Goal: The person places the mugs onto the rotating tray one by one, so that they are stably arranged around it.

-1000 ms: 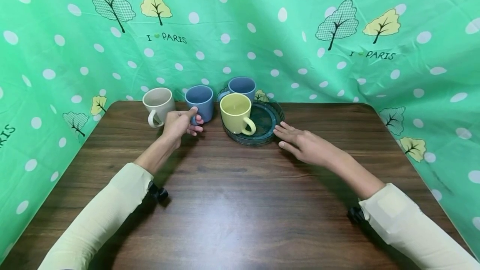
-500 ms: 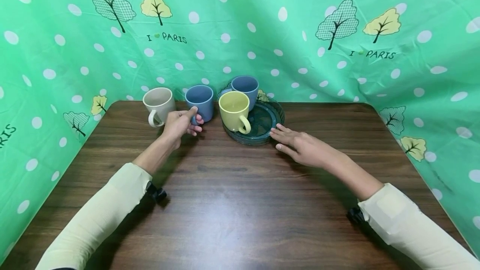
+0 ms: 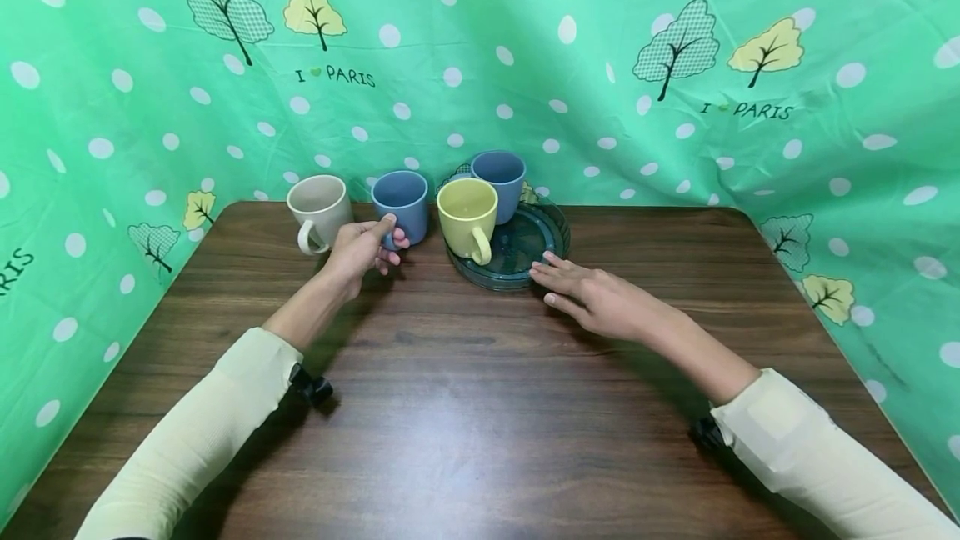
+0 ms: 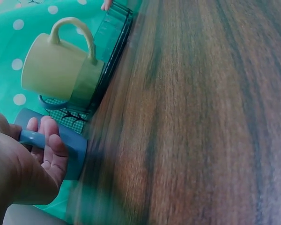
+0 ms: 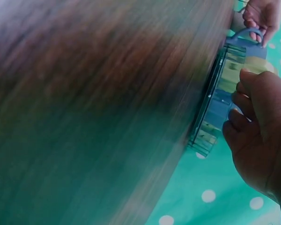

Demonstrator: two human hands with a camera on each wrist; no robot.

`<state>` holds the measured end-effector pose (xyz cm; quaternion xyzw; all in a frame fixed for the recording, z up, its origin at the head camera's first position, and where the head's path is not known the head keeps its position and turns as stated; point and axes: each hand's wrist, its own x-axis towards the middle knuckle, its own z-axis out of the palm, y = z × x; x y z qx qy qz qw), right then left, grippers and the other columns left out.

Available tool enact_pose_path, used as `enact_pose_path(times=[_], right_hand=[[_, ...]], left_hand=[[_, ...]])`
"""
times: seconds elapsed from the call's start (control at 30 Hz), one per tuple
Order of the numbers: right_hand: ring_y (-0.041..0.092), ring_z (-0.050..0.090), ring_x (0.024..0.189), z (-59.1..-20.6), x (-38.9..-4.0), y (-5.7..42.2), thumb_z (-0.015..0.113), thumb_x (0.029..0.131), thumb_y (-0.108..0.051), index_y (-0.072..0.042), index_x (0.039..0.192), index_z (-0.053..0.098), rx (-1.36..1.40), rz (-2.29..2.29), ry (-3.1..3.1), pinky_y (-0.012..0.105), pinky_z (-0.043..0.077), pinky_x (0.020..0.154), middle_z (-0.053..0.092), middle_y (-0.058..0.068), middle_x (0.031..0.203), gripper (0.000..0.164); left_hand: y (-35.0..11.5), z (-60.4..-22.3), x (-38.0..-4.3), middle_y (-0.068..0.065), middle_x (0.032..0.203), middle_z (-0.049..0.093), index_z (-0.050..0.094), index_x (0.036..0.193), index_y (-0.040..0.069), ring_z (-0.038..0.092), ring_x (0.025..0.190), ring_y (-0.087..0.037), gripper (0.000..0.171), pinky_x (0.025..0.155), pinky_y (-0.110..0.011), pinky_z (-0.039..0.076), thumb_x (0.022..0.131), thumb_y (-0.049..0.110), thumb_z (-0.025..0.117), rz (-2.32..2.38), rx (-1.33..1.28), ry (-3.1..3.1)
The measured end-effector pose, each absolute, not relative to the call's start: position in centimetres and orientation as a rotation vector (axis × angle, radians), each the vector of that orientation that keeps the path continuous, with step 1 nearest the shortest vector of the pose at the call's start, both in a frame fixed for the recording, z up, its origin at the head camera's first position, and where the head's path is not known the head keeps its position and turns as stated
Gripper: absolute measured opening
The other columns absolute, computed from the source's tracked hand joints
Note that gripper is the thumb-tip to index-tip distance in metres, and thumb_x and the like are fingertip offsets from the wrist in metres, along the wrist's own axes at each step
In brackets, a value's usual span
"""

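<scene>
My left hand [image 3: 358, 247] pinches the handle of a blue mug [image 3: 408, 205] that stands upright on the table; the left wrist view shows the fingers curled at that handle [image 4: 33, 138]. To its right is a round, clear dark-teal turntable tray [image 3: 495, 280] with a raised rim. A yellow mug [image 3: 461, 219] stands in it at the left, its handle toward the front. Behind and right of that is a second blue mug [image 3: 510, 182], its handle hidden. My right hand [image 3: 600, 294] has its fingers stretched out, fingertips at the tray's front-right rim.
A light grey mug [image 3: 318, 205] stands left of the left hand, close to the forearm side. The brown wooden table [image 3: 450, 407] ends just behind the mugs, where a green dotted curtain [image 3: 480, 48] hangs. Black wrist cameras sit under both sleeves.
My right fingers have slid left along the tray's front rim. The tray has turned clockwise seen from above: its blue mug moved right, the yellow mug's handle swung left. My left hand stayed still.
</scene>
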<state>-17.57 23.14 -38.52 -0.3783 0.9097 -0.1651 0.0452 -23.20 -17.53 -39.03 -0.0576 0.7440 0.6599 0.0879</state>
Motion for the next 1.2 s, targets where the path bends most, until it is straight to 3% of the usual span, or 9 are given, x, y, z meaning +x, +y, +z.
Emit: enact_pose_path(times=[0.47, 0.83, 1.2], right_hand=[[0.039, 0.037, 0.17, -38.4, -17.0, 22.1, 0.061, 0.119, -0.022, -0.007, 0.167, 0.054, -1.215, -0.525, 2.774, 0.064, 0.042, 0.132, 0.05, 0.018, 0.175, 0.052], [0.037, 0.037, 0.17, -38.6, -16.7, 21.0, 0.063, 0.118, -0.025, -0.009, 0.17, 0.05, -1.232, -0.474, 2.783, 0.063, 0.043, 0.132, 0.048, 0.016, 0.177, 0.056], [0.038, 0.037, 0.171, -38.4, -16.4, 20.0, 0.064, 0.117, -0.024, -0.007, 0.17, 0.049, -1.24, -0.434, 2.786, 0.062, 0.045, 0.131, 0.047, 0.018, 0.177, 0.058]], left_hand=[[-17.3, -38.9, -23.3, 0.015, 0.086, 0.079, 0.071, 0.13, 0.001, 0.063, 0.068, -0.005, 0.047, 0.061, -0.021, 0.05, 0.123, 0.042, 0.048, 1.945, -0.16, 2.17], [-17.5, -39.0, -23.2, 0.014, 0.084, 0.076, 0.07, 0.121, 0.006, 0.062, 0.068, -0.005, 0.041, 0.062, -0.021, 0.049, 0.123, 0.04, 0.048, 1.95, -0.143, 2.183], [-17.5, -38.9, -23.1, 0.013, 0.084, 0.076, 0.069, 0.124, 0.002, 0.063, 0.068, -0.005, 0.043, 0.063, -0.021, 0.049, 0.123, 0.04, 0.048, 1.965, -0.134, 2.158]])
